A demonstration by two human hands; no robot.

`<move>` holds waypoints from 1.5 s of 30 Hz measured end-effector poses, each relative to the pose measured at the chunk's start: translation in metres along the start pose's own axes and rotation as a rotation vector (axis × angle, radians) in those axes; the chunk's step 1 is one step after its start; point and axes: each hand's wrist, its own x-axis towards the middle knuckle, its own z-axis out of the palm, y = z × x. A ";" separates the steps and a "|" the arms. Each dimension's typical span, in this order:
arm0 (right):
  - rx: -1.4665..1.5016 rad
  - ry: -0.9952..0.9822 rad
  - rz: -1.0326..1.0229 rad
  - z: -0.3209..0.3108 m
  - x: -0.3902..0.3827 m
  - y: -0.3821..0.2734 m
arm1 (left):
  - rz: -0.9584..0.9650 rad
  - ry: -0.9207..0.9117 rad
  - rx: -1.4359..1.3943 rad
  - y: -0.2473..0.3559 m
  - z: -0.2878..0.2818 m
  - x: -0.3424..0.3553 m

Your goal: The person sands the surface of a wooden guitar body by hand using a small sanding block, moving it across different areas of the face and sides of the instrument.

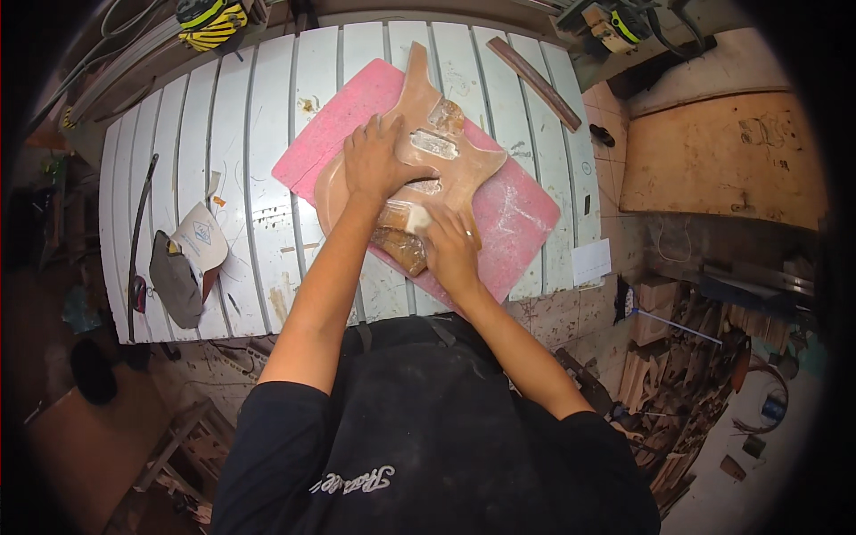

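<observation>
A bare wooden electric guitar body with routed cavities lies at a slant on a pink mat. My left hand rests flat on its left side, fingers spread and thumb reaching toward a cavity. Lower down, my right hand is closed around a small pale block that touches the wood. Its exact kind is partly hidden by the fingers. Just below the block, a glossy amber-brown patch shows at the body's near edge. Pale dust marks the mat's right part.
The mat sits on a white slatted table. A cap and a thin dark strip lie at left. A brown wooden stick is at the far right, with white paper near the right edge. Yellow-black tools stand beyond.
</observation>
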 end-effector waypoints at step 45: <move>-0.024 -0.058 -0.037 -0.015 -0.031 0.004 | -0.046 -0.014 0.006 -0.002 -0.001 -0.006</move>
